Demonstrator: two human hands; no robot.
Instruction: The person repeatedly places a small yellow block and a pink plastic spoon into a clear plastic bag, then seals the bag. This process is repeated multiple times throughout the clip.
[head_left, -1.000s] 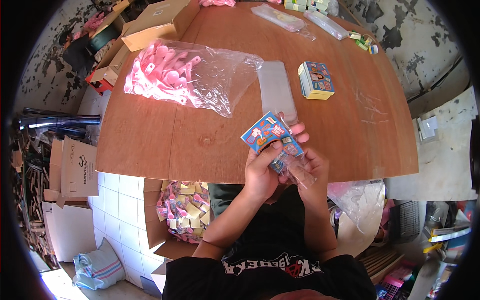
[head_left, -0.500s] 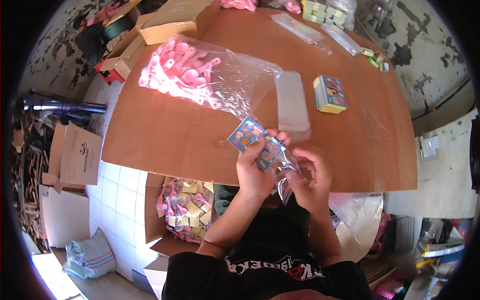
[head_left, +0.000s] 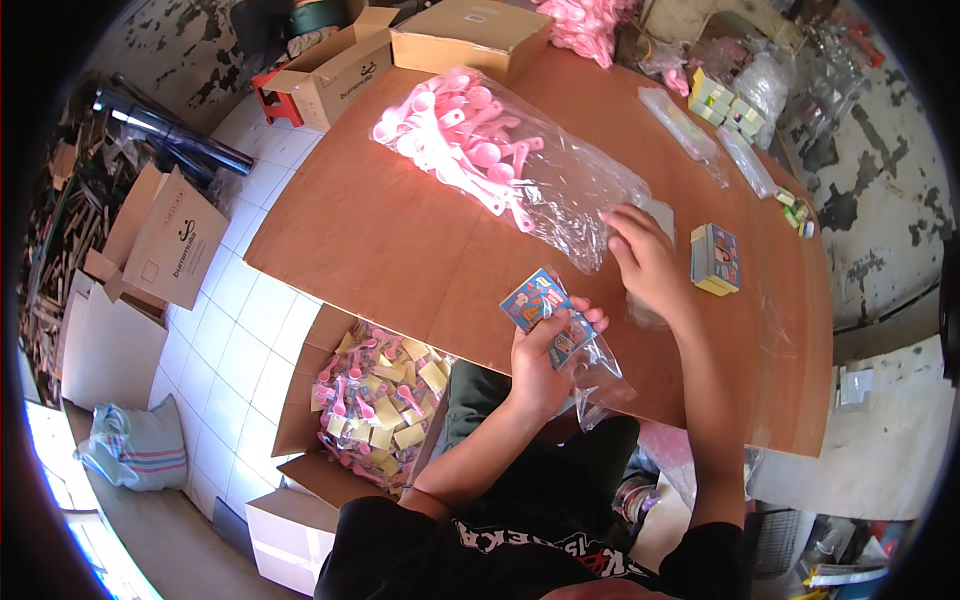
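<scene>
1. The left hand (head_left: 543,362) has its fingers closed on the blue card (head_left: 533,300), thumb across its face, above the desk (head_left: 400,260) near its front edge. Too firm a pinch could crease it; too slack a one could let it slip.
2. Clear film (head_left: 600,382) hangs below the card, toward the person's lap. A brush against the desk edge could snag or pull it; whether the card sits inside it, I cannot tell.
3. The right hand (head_left: 650,258) has parted, curved fingers at the bag (head_left: 575,190), with nothing visibly held; contact I cannot tell. Thin, rumpled plastic could cling to them, and a tug could drag the bag or spill spoons (head_left: 465,130).
4. The sleeves (head_left: 657,212) lie partly under that hand and forearm, so a sideways sweep could scatter them.
5. The stack (head_left: 715,260) stands just right of the forearm; a knock from the elbow side could topple it.
</scene>
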